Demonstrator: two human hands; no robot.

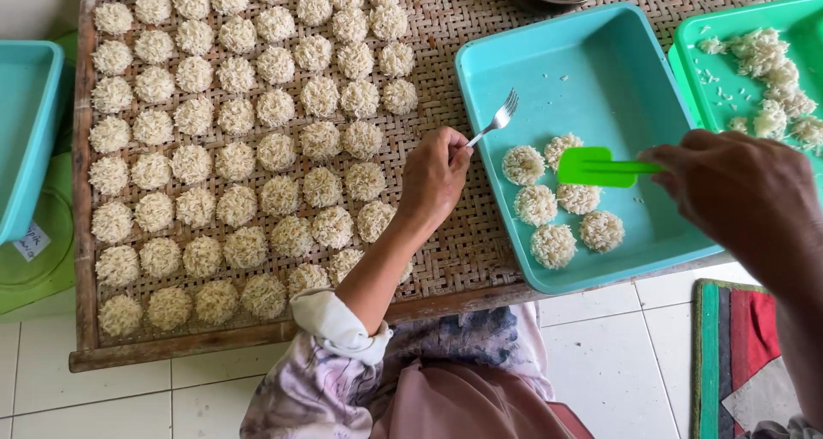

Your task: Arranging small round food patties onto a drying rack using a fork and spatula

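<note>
Woven bamboo drying tray (446, 27): broad, rows of round rice cakes.
Turquoise plastic tray (600, 70): six crumbly rice cakes (553, 245), likely fragile; lift from beneath.
Right hand (741, 186): fingers closed on green plastic spatula (591, 166).
Left hand (435, 177): fingers closed on metal fork (497, 120).

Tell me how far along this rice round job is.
Done: rice rounds fill most of the woven tray. In hand: left hand grips a fork, right hand a green spatula over six rounds in the teal tray. Left: seemingly those six, plus loose rice in the green tray.
</note>
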